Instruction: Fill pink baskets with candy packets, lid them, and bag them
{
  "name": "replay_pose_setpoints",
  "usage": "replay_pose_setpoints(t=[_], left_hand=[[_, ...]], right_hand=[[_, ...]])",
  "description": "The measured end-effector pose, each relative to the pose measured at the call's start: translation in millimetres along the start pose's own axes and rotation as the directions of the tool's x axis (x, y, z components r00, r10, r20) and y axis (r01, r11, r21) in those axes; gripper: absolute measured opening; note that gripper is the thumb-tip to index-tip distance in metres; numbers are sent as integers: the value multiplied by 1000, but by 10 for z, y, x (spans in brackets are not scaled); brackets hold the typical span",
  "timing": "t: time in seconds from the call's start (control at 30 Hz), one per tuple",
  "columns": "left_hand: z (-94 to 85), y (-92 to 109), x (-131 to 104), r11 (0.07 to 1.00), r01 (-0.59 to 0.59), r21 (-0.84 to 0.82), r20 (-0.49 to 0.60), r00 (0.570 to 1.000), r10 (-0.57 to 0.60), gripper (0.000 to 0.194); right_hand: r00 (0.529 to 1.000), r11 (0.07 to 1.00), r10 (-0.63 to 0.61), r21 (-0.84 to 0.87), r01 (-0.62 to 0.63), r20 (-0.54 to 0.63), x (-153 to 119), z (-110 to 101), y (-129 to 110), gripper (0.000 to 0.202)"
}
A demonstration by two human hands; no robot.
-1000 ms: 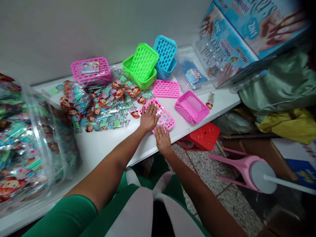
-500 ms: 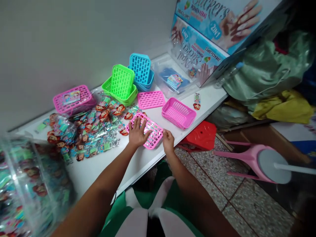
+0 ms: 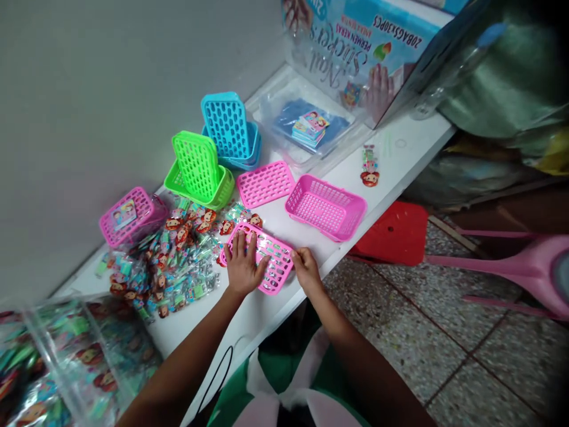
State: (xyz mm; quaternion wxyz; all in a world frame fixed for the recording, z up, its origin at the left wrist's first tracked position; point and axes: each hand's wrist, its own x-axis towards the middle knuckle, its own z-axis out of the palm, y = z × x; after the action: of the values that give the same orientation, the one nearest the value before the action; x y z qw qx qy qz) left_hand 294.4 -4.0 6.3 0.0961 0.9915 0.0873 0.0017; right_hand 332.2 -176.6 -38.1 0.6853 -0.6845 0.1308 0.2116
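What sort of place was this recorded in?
Probably a small packing workspace: a white table holds a heap of small plastic packets and several coloured baskets, with a printed carton at its far end.

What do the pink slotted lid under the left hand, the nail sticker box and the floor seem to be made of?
Pink slotted lid: likely moulded plastic, slightly shiny; even colour and regular slots suggest it.
Nail sticker box: probably smooth printed card, judging by flat panels and straight edges.
Floor: speckled tiles, perhaps terrazzo, with dark joint lines; finish unclear.
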Motion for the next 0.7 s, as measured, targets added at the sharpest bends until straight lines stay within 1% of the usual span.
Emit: replay_pose_setpoints(t=[0.07,0.17,0.23,0.33,0.4,0.47,0.5,0.53,0.57,0.6,0.63,0.7], left_hand=[[0,47,14,1000,29,2,33,999,-29,67],[16,176,48,991,134,8,83,987,-135,69],[31,267,71,981,193,26,84,977,-195,80],[42,349,94,978,200,54,69,977,-203,97],[41,360,98,980,185,68,68,979,-190,98],[40,351,97,981,177,83,70,981,-183,97],[41,344,95,981,174,88,71,981,-180,97],[44,337,94,981,172,91,74,981,-179,98],[49,330,92,981,170,92,76,981,-178,99],[55,323,90,981,170,92,79,981,-177,99],[61,318,89,981,170,91,82,981,-178,99],[72,310,90,981,175,89,87,979,-183,99]], right_hand=[[997,992,60,111,-66,56,26,-33,21,34],[988,978,97,174,-117,118,48,-88,39,34],[982,974,111,180,-138,154,41,-136,30,34],[968,982,133,104,-158,212,12,-216,-55,33],[979,996,87,-9,-87,186,19,-237,-178,30],[991,987,-49,-149,67,126,80,-190,-336,28],[985,964,-127,-219,150,117,134,-138,-414,28],[973,936,-189,-276,219,131,200,-69,-482,28],[960,910,-225,-317,267,165,273,10,-534,28],[951,893,-231,-342,291,205,347,94,-567,27],[947,890,-209,-354,288,244,417,174,-581,25],[949,920,-106,-333,206,296,530,303,-559,22]])
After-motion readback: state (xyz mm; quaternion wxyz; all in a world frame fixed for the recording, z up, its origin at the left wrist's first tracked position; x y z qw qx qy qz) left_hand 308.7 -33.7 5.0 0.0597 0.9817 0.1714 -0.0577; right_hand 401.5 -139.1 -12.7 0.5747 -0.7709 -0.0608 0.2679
